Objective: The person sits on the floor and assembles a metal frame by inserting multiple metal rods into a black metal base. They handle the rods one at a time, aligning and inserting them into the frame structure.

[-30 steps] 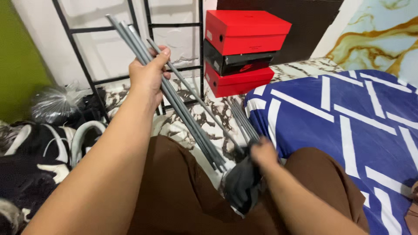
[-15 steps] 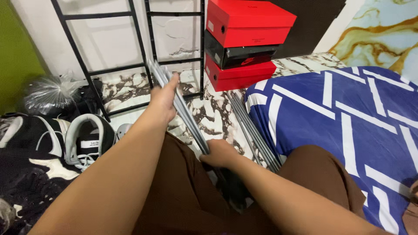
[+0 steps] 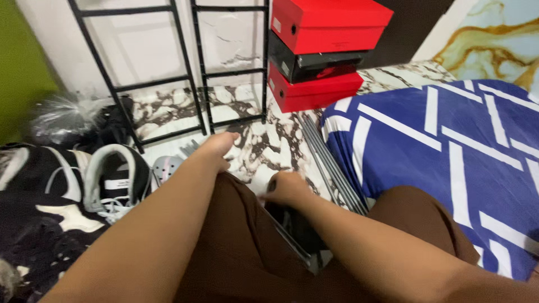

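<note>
Count first: three shoe boxes [image 3: 320, 50] stacked against the wall, red on top, black in the middle, red at the bottom, all rigid cardboard with lids on, contents not visible. Two black metal ladder-style frames [image 3: 185, 73] lean upright on the white wall just left of the stack, thin square-section rails with horizontal rungs.

One bundle of grey metal rods [image 3: 331, 163] lies on the marble-pattern floor [image 3: 252, 140], running from the bottom box toward the person's knee, along the edge of the blue mattress [image 3: 449, 146] with white stripes. Exact rod count is hard to tell, several at least. A few more grey rod ends [image 3: 190, 148] show near the left hand.

Left hand [image 3: 216, 147] is low over the floor by the left knee, fingers curled down; whether it grips anything I cannot tell, the knuckles hide the palm side. Right hand [image 3: 287, 188] is closed in a loose fist between the brown-trousered legs, on top of a dark bag [image 3: 297, 230]; a thin grey bar edge [image 3: 292, 241] runs beside it. Looks like it grips the bag's top, not certain.

Left side of floor: one grey-and-white sneaker [image 3: 115, 179], one pale perforated clog [image 3: 165, 167], a crumpled clear plastic bag [image 3: 62, 115], and black-and-white patterned fabric [image 3: 39, 224].
</note>
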